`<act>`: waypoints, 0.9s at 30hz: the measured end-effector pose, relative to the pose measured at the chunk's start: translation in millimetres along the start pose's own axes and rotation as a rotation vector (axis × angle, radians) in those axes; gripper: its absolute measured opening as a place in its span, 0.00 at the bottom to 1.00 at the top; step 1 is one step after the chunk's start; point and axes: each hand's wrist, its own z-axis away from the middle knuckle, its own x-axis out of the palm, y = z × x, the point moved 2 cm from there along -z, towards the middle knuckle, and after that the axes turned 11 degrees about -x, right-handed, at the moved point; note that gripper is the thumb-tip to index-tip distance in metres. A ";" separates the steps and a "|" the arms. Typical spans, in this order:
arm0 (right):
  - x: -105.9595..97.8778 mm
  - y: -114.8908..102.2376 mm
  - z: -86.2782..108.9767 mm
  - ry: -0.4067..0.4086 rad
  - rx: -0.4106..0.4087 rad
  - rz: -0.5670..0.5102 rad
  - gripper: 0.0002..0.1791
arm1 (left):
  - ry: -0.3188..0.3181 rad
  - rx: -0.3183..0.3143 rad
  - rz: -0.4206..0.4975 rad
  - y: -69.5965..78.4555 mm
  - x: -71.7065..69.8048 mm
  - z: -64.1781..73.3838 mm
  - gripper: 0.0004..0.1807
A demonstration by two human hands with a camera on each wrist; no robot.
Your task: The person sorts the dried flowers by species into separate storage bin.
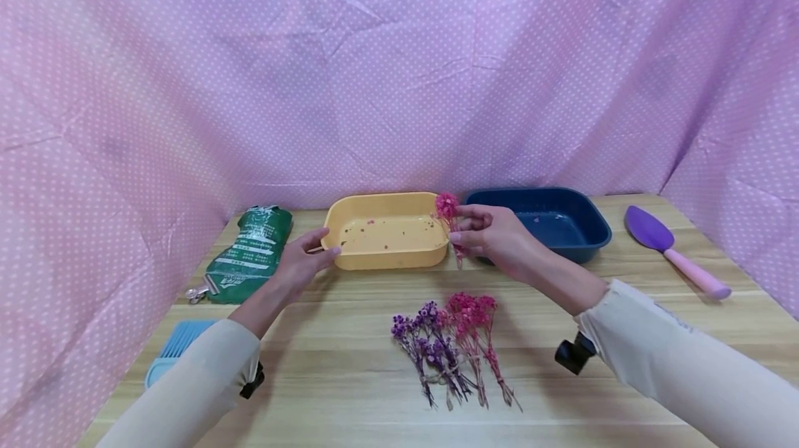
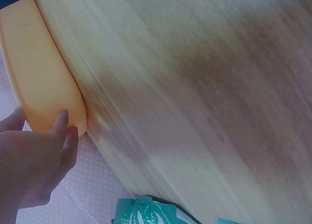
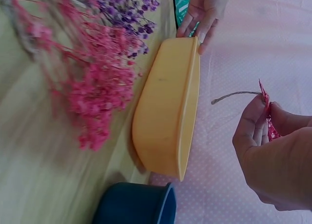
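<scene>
My right hand (image 1: 496, 233) pinches a small sprig of pink dried flowers (image 1: 447, 205) between thumb and fingers, at the right end of a yellow tray (image 1: 390, 262). In the right wrist view a thin stem (image 3: 234, 94) sticks out from the fingers. My left hand (image 1: 299, 264) touches the tray's left end with fairly straight fingers spread at the rim. Small bits of petal lie on the tray's floor. Nearer me, a bundle of purple dried flowers (image 1: 431, 337) lies beside pink dried flowers (image 1: 471, 320), stems towards me.
A dark blue tray (image 1: 587, 243) stands behind my right hand. Far right lies a purple spatula (image 1: 649, 227) with a pink handle. At left are a green bag (image 1: 250, 254) with a metal clip (image 1: 202, 290) and a light blue brush (image 1: 184, 344). Polka-dot cloth (image 1: 399, 87) hangs behind.
</scene>
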 end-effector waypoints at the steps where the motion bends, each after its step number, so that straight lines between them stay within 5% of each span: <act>1: 2.4 -0.6 -4.3 -0.001 -0.004 -0.003 0.33 | 0.003 -0.003 0.003 0.1 -0.2 0.1 0.36; 16: 27.8 12.9 -63.4 0.050 0.065 0.043 0.31 | 0.005 -0.025 0.004 -1.0 -3.7 1.1 0.36; 27: 32.6 20.2 -85.9 0.092 0.106 0.084 0.30 | 0.009 0.004 -0.015 -0.6 -1.4 -0.7 0.36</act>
